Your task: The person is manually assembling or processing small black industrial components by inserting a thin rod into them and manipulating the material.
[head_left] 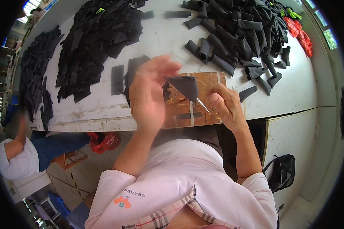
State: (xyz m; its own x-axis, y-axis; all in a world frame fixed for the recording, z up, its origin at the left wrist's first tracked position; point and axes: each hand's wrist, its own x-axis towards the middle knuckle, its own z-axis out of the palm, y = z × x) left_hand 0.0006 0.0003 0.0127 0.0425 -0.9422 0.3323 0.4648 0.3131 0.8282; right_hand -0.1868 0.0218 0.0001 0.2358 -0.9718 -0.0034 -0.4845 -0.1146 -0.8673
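A small black fabric piece (185,87) is over the brown board (214,80) in front of me. From its lower corner a thin, pointed silvery tool (203,107) slants down to the right; its kind is unclear. My left hand (147,89) is raised left of the piece, fingers stretched rightward and slightly blurred. The fabric's left corner meets the edge of this hand; I cannot tell whether they touch. My right hand (227,107) is closed just right of the tool, with fingers curled and thumb against them. Whatever lies inside that grip is hidden.
Dark fabric piles (99,42) cover the table's left side, and rolled dark pieces (237,34) heap up at the right. Red plastic bags (299,32) lie at the far right. Another person's arm (17,141) shows at left. A black bag (283,171) hangs below right.
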